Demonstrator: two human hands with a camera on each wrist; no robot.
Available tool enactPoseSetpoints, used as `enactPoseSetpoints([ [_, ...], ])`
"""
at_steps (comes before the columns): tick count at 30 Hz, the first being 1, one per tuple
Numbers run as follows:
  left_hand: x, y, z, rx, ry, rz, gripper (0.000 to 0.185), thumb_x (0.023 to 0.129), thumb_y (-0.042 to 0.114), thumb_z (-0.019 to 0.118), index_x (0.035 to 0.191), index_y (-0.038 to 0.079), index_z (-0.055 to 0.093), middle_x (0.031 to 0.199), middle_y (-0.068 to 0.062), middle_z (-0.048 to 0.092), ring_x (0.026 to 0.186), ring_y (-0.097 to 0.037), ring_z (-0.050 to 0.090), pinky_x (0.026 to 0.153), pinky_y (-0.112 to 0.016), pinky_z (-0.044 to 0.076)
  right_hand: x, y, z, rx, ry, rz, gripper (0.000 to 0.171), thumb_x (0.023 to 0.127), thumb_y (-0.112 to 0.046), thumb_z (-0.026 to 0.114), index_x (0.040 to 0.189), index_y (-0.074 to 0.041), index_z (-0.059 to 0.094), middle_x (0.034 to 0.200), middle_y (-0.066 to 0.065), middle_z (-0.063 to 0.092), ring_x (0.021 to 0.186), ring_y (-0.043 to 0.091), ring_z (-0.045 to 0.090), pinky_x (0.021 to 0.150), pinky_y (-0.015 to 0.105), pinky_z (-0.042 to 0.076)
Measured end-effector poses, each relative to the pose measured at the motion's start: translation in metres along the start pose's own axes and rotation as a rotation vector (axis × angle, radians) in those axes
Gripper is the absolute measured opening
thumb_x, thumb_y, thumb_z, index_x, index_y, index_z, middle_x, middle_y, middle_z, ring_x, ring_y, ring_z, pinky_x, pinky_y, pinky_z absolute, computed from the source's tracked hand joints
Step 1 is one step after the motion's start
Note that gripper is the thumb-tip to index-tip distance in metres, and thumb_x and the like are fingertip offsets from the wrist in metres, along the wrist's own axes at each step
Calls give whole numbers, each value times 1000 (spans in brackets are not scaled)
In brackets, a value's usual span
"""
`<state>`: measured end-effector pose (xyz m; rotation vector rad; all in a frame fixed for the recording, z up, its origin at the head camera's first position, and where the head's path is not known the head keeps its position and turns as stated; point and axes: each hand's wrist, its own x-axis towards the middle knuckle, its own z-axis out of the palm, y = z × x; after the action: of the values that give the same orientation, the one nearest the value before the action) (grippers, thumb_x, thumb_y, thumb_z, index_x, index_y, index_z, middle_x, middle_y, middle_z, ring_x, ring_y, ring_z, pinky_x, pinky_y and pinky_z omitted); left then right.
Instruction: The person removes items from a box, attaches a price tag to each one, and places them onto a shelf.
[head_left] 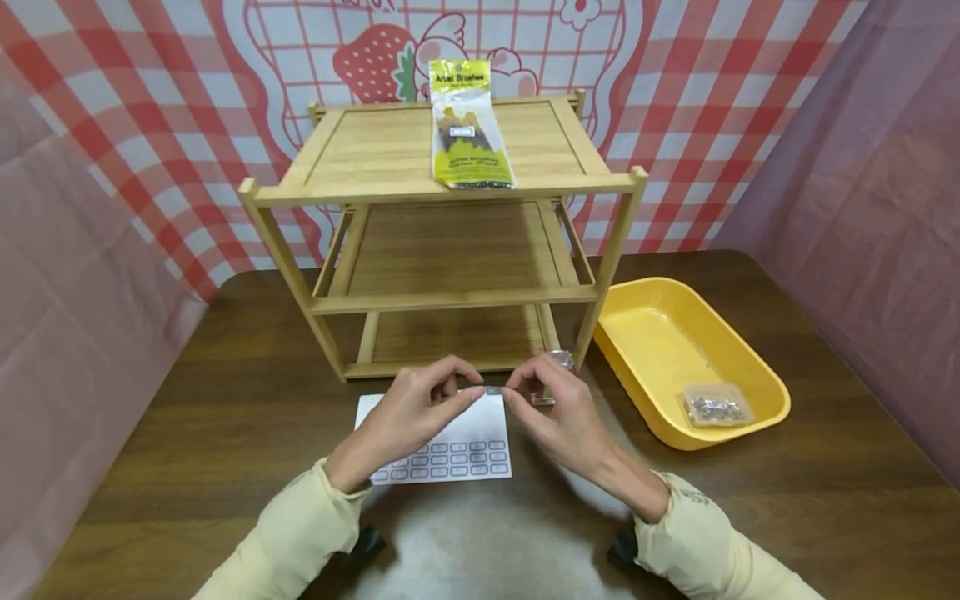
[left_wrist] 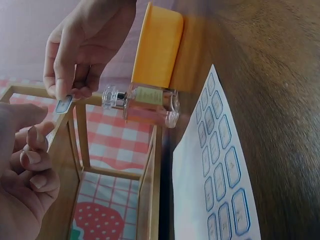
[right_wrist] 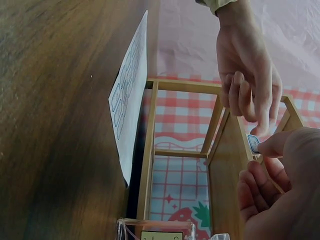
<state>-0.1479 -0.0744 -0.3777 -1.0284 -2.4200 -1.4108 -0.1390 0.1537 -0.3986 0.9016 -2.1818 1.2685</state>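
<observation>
A small blue-edged sticker [head_left: 492, 389] is held in the air between my two hands, just above the white sticker sheet [head_left: 450, 450]. My right hand [head_left: 510, 392] pinches one end of it with thumb and finger, which shows in the left wrist view at the sticker [left_wrist: 64, 104]. My left hand [head_left: 474, 393] meets the other end with thumb and index fingertip; in the right wrist view its index tip touches the sticker [right_wrist: 253, 144]. A small clear bottle [head_left: 557, 367] with a silver cap stands on the table right behind my right hand, apart from it [left_wrist: 150, 102].
A three-tier bamboo shelf [head_left: 450, 297] stands just beyond my hands, with a yellow pack of artist brushes [head_left: 467, 125] on top. At the right lies a yellow tray [head_left: 750, 427] holding a small bag of metal parts [head_left: 715, 406]. The dark wooden table [head_left: 187, 433] spreads to both sides.
</observation>
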Motion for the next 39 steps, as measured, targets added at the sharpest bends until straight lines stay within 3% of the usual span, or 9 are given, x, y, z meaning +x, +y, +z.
enactPoseSetpoints([
  [15,5,-3,15,-26,11,5,6,100,11,69,97,6,70,65,11,50,53,-3,42,48,-22,37,-1,2,-3,-20,-3,-25,23,85,13,74,94,-7,65,86,-2,61,75,13,56,59,35,54],
  [23,9,-6,21,-29,9,17,3,99,6,69,97,5,71,66,10,50,55,-2,43,49,-21,37,-4,4,-12,-105,-42,-30,5,97,-8,70,95,-6,66,92,-2,63,82,17,60,68,34,57],
  [30,14,-10,30,-37,12,49,3,98,4,69,96,4,71,66,9,51,56,-2,44,49,-21,39,-7,9,-15,-165,-20,-79,21,85,9,77,92,-7,65,87,-1,61,81,14,58,65,34,56],
  [39,20,-10,40,-38,-5,51,5,99,6,69,97,2,71,66,8,53,56,-1,44,49,-21,39,-12,12,-23,-217,-4,-61,25,82,11,79,93,-7,66,89,-1,63,83,14,59,66,29,56],
])
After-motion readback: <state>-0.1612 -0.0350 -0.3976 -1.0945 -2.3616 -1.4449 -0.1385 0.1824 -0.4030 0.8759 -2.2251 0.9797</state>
